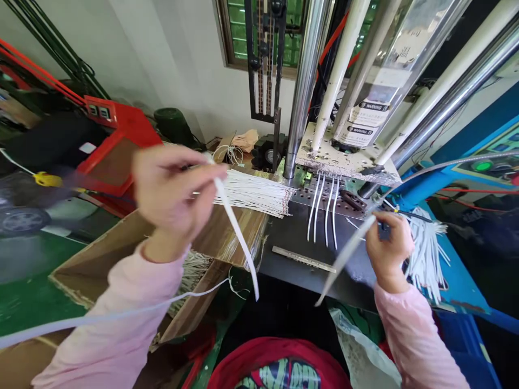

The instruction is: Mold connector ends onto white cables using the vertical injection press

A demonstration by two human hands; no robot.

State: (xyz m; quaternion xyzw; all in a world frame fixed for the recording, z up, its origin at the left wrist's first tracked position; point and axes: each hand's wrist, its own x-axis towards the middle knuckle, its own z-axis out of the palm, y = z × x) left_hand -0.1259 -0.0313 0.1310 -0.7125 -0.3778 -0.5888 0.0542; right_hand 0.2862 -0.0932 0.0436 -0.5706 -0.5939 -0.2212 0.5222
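Note:
My left hand (174, 192), raised over the left side of the bench, pinches a white strip (238, 235) by its upper end. The strip hangs down past the bench edge. On the right, my right hand (390, 240) grips the top of a second white strip (344, 256), slanting down to the left and slightly blurred. Between the hands, several white strips (325, 213) stick out from under the machine's plate (348, 156). A neat bundle of white strips (259, 193) lies just beyond my left hand. Another pile of white strips (425, 256) is beside my right hand.
A metal ruler-like bar (302, 259) lies on the dark bench top (284, 237). Cardboard boxes (101, 254) stand lower left. Steel posts (304, 81) rise at the machine. A red machine (121, 146) and a fan (24, 221) are left. A lit green button (482, 166) is right.

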